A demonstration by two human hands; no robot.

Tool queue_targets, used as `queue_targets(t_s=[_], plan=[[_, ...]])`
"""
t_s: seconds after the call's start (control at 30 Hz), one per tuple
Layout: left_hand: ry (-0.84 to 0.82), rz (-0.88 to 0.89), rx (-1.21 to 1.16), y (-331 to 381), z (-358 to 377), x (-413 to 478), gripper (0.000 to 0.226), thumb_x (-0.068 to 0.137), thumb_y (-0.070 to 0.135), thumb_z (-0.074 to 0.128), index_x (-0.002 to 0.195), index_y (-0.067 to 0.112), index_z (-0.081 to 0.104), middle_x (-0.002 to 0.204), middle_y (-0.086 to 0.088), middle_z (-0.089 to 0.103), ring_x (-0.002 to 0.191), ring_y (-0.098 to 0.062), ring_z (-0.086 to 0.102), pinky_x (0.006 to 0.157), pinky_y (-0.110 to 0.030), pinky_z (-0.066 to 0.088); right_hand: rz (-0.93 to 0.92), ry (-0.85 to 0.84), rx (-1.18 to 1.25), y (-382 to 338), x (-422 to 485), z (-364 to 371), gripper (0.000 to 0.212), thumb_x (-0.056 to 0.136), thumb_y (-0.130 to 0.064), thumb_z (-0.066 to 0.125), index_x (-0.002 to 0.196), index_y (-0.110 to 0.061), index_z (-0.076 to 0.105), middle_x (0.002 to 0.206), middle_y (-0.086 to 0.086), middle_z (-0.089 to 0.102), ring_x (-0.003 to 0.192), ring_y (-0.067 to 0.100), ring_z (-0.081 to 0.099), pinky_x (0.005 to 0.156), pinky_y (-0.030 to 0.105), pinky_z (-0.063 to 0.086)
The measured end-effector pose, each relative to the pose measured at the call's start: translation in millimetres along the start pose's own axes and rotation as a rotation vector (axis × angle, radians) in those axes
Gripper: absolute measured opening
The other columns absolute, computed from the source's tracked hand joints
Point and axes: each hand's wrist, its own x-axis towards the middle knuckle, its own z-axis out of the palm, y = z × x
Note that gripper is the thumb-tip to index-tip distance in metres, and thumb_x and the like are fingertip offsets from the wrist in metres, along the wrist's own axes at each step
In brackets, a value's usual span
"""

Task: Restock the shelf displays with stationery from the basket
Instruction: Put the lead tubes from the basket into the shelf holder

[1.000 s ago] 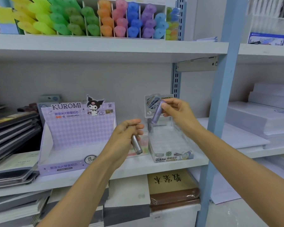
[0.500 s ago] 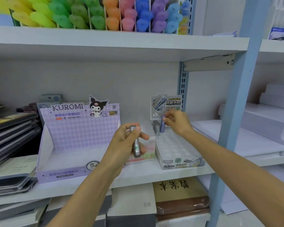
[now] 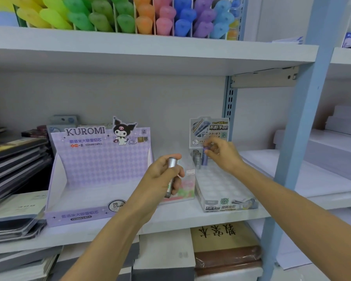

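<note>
Right hand (image 3: 221, 153) is pinching the top of a slim purple lead tube (image 3: 204, 160) with curled fingertips. That tube is standing upright at the back-left corner of the clear plastic tray (image 3: 227, 196) with the round moulded pockets, right beside a grey tube (image 3: 196, 159) in the same back row. Left hand (image 3: 162, 176) is gripping a smooth silver-capped tube (image 3: 172, 165) in a curled fist, shiny cap poking up by the thumb, hovering just left of that tray. Further left of the tray a matte lilac Kuromi cardboard box (image 3: 97, 169) is sitting open-fronted, and chunky pastel highlighters (image 3: 130, 15) are lining the shelf above the tray.
</note>
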Motion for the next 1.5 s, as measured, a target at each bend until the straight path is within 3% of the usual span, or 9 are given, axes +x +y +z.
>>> queue_targets(t_s=[0.2, 0.3, 0.4, 0.57, 0.8, 1.03, 1.23, 1.4, 1.5], plan=[[-0.039, 0.022, 0.064, 1.4, 2.9, -8.6, 0.019, 0.100, 0.023, 0.049, 0.117, 0.015, 0.049, 0.104, 0.003, 0.073, 0.071, -0.011, 0.064, 0.060, -0.019, 0.050, 0.010, -0.046, -0.147, -5.9, -8.5, -7.0, 0.027, 0.091, -0.024, 0.064, 0.118, -0.018, 0.066, 0.112, 0.005, 0.054, 0.089, 0.017, 0.056, 0.087, 0.033, 0.049], [-0.055, 0.041, 0.113, 2.3, 4.4, -10.8, 0.019, 0.098, 0.024, 0.052, 0.117, 0.020, 0.057, 0.102, 0.002, 0.074, 0.074, -0.010, 0.064, 0.064, -0.019, 0.051, -0.059, 0.059, 0.161, -21.8, -20.0, -23.8, 0.023, 0.093, -0.024, 0.062, 0.115, -0.021, 0.067, 0.109, 0.001, 0.058, 0.087, 0.014, 0.058, 0.083, 0.032, 0.051], [-0.030, 0.055, 0.096, 4.1, 11.5, -11.3, 0.020, 0.094, 0.022, 0.060, 0.112, 0.026, 0.068, 0.085, -0.001, 0.071, 0.069, -0.011, 0.062, 0.062, -0.018, 0.050, -0.187, -0.145, 0.593, -44.0, -41.7, -45.0, 0.019, 0.093, -0.024, 0.061, 0.111, -0.023, 0.069, 0.106, -0.001, 0.068, 0.089, 0.013, 0.063, 0.075, 0.028, 0.053], [0.032, 0.068, 0.055, 5.2, 25.7, -12.1, 0.026, 0.084, 0.016, 0.072, 0.109, 0.020, 0.066, 0.077, -0.010, 0.070, 0.057, -0.010, 0.059, 0.053, -0.017, 0.046, -0.241, -0.424, 0.731, -59.7, -71.3, -53.7, 0.021, 0.088, -0.010, 0.067, 0.109, -0.011, 0.069, 0.097, 0.002, 0.070, 0.089, 0.016, 0.065, 0.079, 0.025, 0.053], [0.057, 0.106, -0.132, 0.3, 33.6, -13.9, 0.033, 0.074, 0.014, 0.074, 0.106, 0.010, 0.069, 0.088, -0.010, 0.072, 0.072, -0.019, 0.066, 0.072, -0.027, 0.058, -0.090, -0.127, 0.991, -51.0, -85.8, -57.9, 0.018, 0.078, -0.014, 0.070, 0.094, -0.006, 0.069, 0.083, 0.010, 0.074, 0.074, 0.021, 0.071, 0.070, 0.025, 0.057], [0.170, 0.154, -0.031, -4.9, 40.9, -16.6, 0.027, 0.085, 0.031, 0.065, 0.102, 0.012, 0.072, 0.077, -0.008, 0.066, 0.071, -0.019, 0.061, 0.065, -0.026, 0.055, -0.024, -0.322, 0.881, -47.3, -104.0, -46.9, 0.023, 0.086, -0.028, 0.063, 0.090, -0.006, 0.068, 0.085, 0.012, 0.074, 0.071, 0.020, 0.071, 0.067, 0.027, 0.058], [0.098, 0.211, 0.228, -5.4, 49.3, -18.7, 0.013, 0.095, 0.020, 0.058, 0.102, 0.016, 0.067, 0.090, 0.000, 0.073, 0.085, -0.019, 0.069, 0.071, -0.033, 0.057, -0.141, -0.128, 0.605, -56.4, -97.2, -58.2, 0.032, 0.090, -0.038, 0.058, 0.117, -0.023, 0.068, 0.108, -0.001, 0.065, 0.094, 0.009, 0.061, 0.076, 0.025, 0.054], [0.217, 0.275, 0.419, -5.9, 52.7, -17.9, 0.007, 0.085, 0.029, 0.072, 0.091, 0.026, 0.071, 0.073, 0.004, 0.071, 0.067, -0.018, 0.067, 0.061, -0.036, 0.054, -0.156, -0.191, 0.576, -69.7, -93.5, -55.9, 0.019, 0.079, -0.022, 0.078, 0.098, -0.020, 0.075, 0.087, 0.000, 0.070, 0.079, 0.011, 0.062, 0.075, 0.026, 0.053], [0.251, 0.308, 0.574, -14.1, 49.1, -20.3, 0.026, 0.085, 0.037, 0.070, 0.109, 0.028, 0.066, 0.084, 0.009, 0.070, 0.079, -0.006, 0.064, 0.071, -0.030, 0.054, -0.093, -0.051, 0.704, -65.7, -85.6, -58.3, 0.017, 0.084, -0.009, 0.072, 0.100, -0.009, 0.073, 0.090, 0.011, 0.073, 0.077, 0.014, 0.066, 0.072, 0.023, 0.055]])
